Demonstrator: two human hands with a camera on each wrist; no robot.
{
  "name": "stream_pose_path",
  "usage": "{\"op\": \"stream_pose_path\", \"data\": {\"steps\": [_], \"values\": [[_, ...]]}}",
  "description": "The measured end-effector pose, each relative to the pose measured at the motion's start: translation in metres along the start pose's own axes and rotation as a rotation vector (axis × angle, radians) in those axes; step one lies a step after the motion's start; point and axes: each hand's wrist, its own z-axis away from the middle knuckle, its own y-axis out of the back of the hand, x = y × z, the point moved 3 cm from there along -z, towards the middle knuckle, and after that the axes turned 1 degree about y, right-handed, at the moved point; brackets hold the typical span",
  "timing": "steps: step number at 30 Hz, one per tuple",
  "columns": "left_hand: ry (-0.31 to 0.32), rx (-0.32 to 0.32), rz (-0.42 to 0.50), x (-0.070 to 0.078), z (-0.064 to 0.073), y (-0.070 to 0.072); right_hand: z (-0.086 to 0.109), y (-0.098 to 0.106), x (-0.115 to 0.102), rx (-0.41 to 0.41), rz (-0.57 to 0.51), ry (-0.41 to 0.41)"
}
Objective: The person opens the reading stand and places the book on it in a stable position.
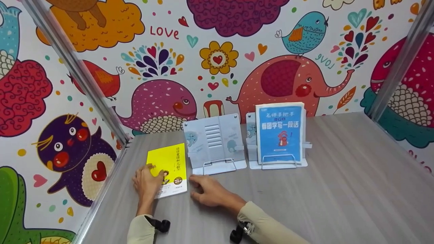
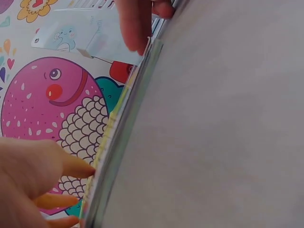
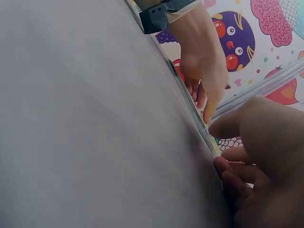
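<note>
A yellow book with a white lower band lies flat on the table, left of two book stands. My left hand rests on its left side, thumb over the cover; in the left wrist view the fingertips of the left hand touch the book's top. My right hand is just off the book's lower right edge, fingers loosely bent. The right wrist view shows the right hand close beside the thin book edge; whether it touches is unclear.
A white book stand with nothing on it stands right of the yellow book. Beside it, a second stand holds a blue book upright. A cartoon-printed wall with metal posts encloses the grey wood-grain table.
</note>
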Motion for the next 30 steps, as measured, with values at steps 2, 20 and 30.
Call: {"op": "stream_pose_path", "data": {"steps": [2, 20, 30], "values": [[0.007, -0.007, 0.007, 0.000, 0.000, 0.000, -0.002, -0.001, -0.001, -0.006, 0.028, 0.011], [0.117, -0.205, 0.234, -0.010, -0.002, 0.015, -0.005, 0.001, 0.001, -0.037, -0.037, 0.037], [0.257, 0.071, 0.490, -0.006, 0.006, 0.008, -0.002, -0.001, 0.001, -0.008, -0.060, 0.011]]}}
